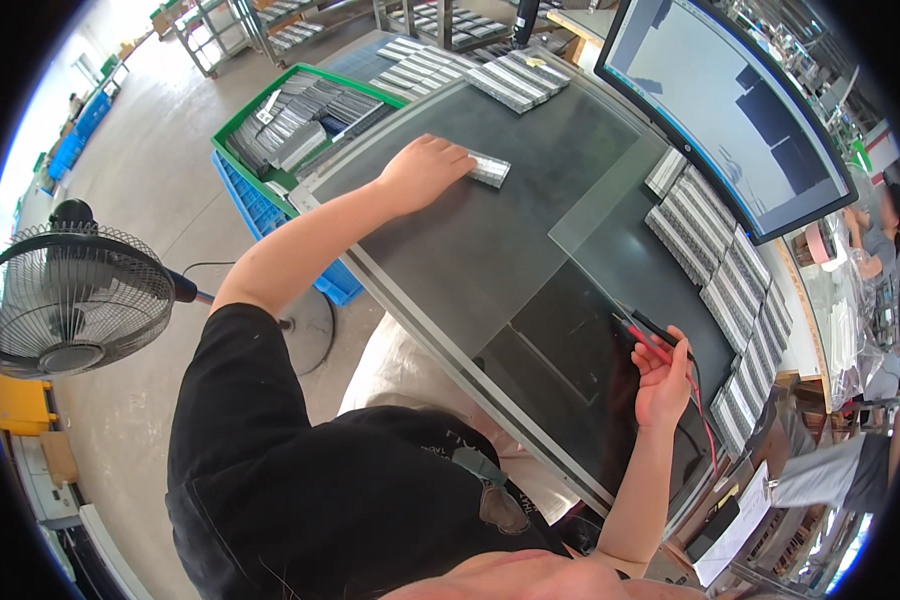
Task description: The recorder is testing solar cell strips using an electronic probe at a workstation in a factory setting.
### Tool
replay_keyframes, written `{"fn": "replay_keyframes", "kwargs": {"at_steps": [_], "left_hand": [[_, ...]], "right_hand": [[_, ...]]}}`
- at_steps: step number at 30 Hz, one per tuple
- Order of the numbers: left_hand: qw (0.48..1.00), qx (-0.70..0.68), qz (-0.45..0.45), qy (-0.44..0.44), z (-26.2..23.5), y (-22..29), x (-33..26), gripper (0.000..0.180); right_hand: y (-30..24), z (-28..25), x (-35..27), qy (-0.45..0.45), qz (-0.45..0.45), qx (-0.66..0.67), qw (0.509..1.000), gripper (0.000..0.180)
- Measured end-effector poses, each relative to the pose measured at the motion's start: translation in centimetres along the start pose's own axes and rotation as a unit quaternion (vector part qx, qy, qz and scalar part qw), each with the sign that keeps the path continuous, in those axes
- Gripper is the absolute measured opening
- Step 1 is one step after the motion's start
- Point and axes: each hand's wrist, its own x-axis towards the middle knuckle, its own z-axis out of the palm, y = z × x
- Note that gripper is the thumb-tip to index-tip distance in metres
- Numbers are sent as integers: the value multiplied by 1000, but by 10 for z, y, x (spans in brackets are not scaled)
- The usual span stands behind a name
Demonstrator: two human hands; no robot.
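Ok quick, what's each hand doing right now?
Left hand: fingers at one end of a strip; can't tell if gripped.
Right hand: closed, holding a red probe and black probe.

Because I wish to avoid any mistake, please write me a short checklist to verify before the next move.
1. Left hand at the small striped block: ok, fingers at its end.
2. Block held firmly: cannot tell.
3. Right hand holding the red probe and black probe: ok.
4. Both probes apart from the block: ok.
5. Monitor lit: ok.
6. Caged fan spinning: cannot tell.
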Motion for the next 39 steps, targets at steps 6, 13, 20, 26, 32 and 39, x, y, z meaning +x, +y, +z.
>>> {"fn": "replay_keyframes", "kwargs": {"at_steps": [6, 13, 20, 26, 32, 39], "left_hand": [[999, 21, -12, -24, 38, -55, 48, 32], [998, 18, -21, -61, 52, -84, 76, 30], [1000, -7, 0, 1, 63, -89, 86, 25], [1000, -13, -23, 3, 59, -85, 77, 28], [982, -158, -95, 29, 36, -31, 46, 27], [958, -268, 65, 83, -12, 72, 55, 26]], "right_hand": [[2, 0, -1, 11, 7, 0, 1000, 33], [1, 1, -1, 19, 16, 8, 1000, 31], [-1, 0, 0, 27, 21, 12, 999, 30], [-1, 2, 1, 19, 25, 15, 999, 30], [2, 2, -4, 20, 10, -1, 1000, 28], [-11, 25, -29, -80, -210, -371, 901, 7]]}}
